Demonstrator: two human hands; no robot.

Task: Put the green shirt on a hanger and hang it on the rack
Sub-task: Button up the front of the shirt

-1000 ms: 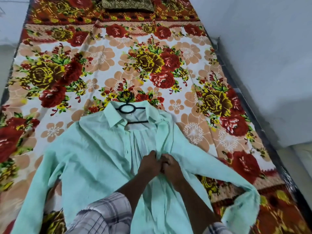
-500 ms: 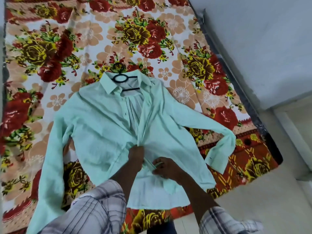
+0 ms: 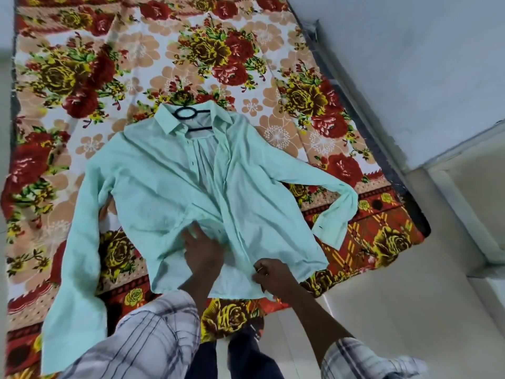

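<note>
At the far left, one long sleeve of the green shirt (image 3: 153, 187) trails down the flowered bed sheet (image 3: 68, 77) toward the foot of the bed, its cuff near the person's plaid-sleeved forearm. The shirt lies face up and spread out, the front unbuttoned and parted down the middle. Its long axis runs from the hem nearest the person up to the collar at the far end, where the black hook of the hanger (image 3: 188, 116) pokes out, the rest of it hidden inside the shoulders. The left hand (image 3: 202, 250) rests on the lower front with its fingers laid out on the cloth; its grip is wide and holds nothing, only pressing the panel flat. Just to its right, the right hand (image 3: 269, 274) has a narrow grip, fingers curled and pinching the edge of the other front panel near the hem. Further right, the second sleeve bends down by the bed's edge, with bare floor (image 3: 382, 310) beyond it. No rack is in view. The hook lies straight ahead of both hands, at the opposite end of the shirt and almost in line with the left hand, so I judge that hand better placed to reach up for it once the front is closed
</note>
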